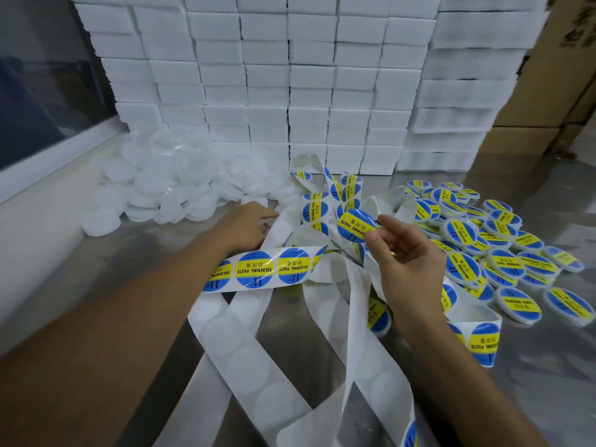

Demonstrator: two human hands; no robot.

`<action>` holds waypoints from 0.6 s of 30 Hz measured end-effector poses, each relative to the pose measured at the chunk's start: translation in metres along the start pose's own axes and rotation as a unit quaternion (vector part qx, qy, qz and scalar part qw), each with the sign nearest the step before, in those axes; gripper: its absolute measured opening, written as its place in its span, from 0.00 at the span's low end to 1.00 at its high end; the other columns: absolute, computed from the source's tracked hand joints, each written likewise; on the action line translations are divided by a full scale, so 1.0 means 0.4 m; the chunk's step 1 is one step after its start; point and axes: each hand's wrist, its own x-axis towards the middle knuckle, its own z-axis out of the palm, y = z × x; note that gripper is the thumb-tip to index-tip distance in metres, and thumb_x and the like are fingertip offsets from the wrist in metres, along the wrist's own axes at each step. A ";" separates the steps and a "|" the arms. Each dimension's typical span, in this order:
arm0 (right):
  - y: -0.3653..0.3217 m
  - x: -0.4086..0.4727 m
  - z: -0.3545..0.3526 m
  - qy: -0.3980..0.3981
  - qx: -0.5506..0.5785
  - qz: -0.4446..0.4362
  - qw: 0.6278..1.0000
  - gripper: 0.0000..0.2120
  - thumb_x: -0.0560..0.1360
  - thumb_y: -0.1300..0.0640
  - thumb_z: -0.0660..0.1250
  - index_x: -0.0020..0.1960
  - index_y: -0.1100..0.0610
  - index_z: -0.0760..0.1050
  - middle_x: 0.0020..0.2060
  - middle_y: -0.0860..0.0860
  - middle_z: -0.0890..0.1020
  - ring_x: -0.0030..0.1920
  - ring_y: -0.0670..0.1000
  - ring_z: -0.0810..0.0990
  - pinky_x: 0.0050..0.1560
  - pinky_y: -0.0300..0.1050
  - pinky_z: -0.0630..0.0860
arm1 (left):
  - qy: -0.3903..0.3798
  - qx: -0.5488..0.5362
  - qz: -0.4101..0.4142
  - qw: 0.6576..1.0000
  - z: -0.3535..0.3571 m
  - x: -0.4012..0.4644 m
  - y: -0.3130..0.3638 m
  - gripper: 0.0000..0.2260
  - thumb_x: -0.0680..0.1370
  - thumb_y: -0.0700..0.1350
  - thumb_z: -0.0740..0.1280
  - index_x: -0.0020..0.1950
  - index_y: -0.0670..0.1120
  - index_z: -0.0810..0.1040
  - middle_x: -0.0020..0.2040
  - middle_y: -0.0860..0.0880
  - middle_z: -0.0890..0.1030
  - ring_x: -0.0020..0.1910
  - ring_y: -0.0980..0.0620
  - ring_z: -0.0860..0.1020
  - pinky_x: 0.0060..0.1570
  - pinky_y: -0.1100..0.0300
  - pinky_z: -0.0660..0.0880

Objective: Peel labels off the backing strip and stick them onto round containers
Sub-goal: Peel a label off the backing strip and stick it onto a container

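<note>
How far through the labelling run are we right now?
Done: a heap of blue-and-yellow labelled round containers at right. In hand: the right hand pinches one peeled round label; the left hand reaches toward the unlabelled white round containers. Left: that sizeable pile.

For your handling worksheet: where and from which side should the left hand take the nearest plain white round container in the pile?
Judging by shape, grip the white round container across its rim, coming from above and the right, where the left hand already is; it lies flat and shallow.
</note>
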 end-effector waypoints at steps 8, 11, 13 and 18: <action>-0.007 0.004 0.000 0.000 -0.001 -0.003 1.000 0.12 0.74 0.59 0.73 0.42 0.41 0.80 0.38 0.37 0.84 0.40 0.40 0.82 0.39 0.34 0.79 | 0.054 0.069 -0.045 0.995 0.013 0.007 0.006 0.07 0.75 0.49 0.69 0.49 0.49 0.84 0.39 0.52 0.82 0.39 0.50 0.78 0.38 0.58 0.74; -0.011 0.001 0.002 -0.004 -0.003 -0.005 1.000 0.12 0.74 0.60 0.73 0.42 0.41 0.81 0.38 0.38 0.84 0.38 0.41 0.82 0.35 0.35 0.79 | 0.076 0.049 -0.061 0.994 0.009 0.001 0.004 0.04 0.74 0.47 0.70 0.42 0.48 0.82 0.35 0.51 0.80 0.33 0.54 0.75 0.32 0.60 0.68; -0.011 0.000 0.001 -0.005 0.002 -0.004 1.000 0.12 0.74 0.60 0.73 0.42 0.42 0.81 0.43 0.41 0.84 0.42 0.43 0.83 0.38 0.36 0.79 | 0.080 0.061 -0.065 0.993 0.007 -0.007 -0.001 0.03 0.74 0.45 0.70 0.41 0.47 0.81 0.40 0.48 0.81 0.37 0.51 0.76 0.34 0.59 0.69; -0.013 -0.002 0.001 -0.010 0.010 0.024 1.000 0.09 0.73 0.57 0.74 0.43 0.43 0.82 0.52 0.47 0.82 0.45 0.44 0.84 0.42 0.39 0.81 | 0.102 0.075 -0.067 0.990 -0.008 -0.029 0.001 0.03 0.76 0.41 0.66 0.43 0.48 0.76 0.46 0.48 0.78 0.42 0.49 0.74 0.37 0.55 0.70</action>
